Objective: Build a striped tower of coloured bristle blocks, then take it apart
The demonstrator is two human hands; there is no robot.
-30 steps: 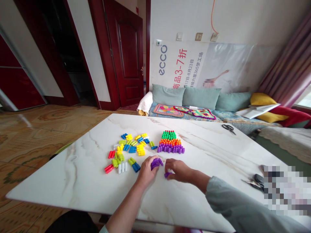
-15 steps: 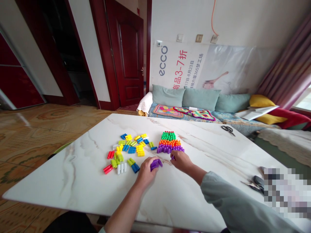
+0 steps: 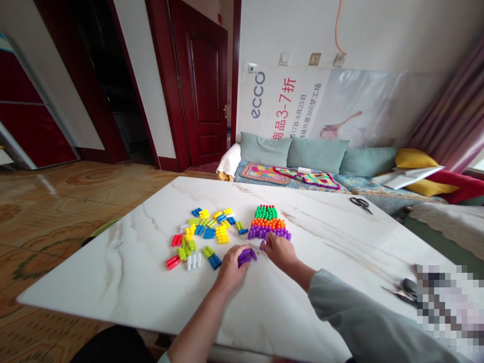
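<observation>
Gripping small purple plastic cylinders (image 3: 245,257): left hand (image 3: 231,266), seemingly for ready supply. Pinching one purple cylinder (image 3: 262,245): right hand (image 3: 281,251), fingertips together, likely for precision, just nearside of the red-green-orange-purple block of rounded pieces (image 3: 267,222).

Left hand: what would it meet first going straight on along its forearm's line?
Probably the row of purple capsule-shaped pieces, at its left end, though depth is unclear; the right hand is close by.

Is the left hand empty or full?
Full: the left hand curls around purple pieces, which show beside its fingers.
</observation>
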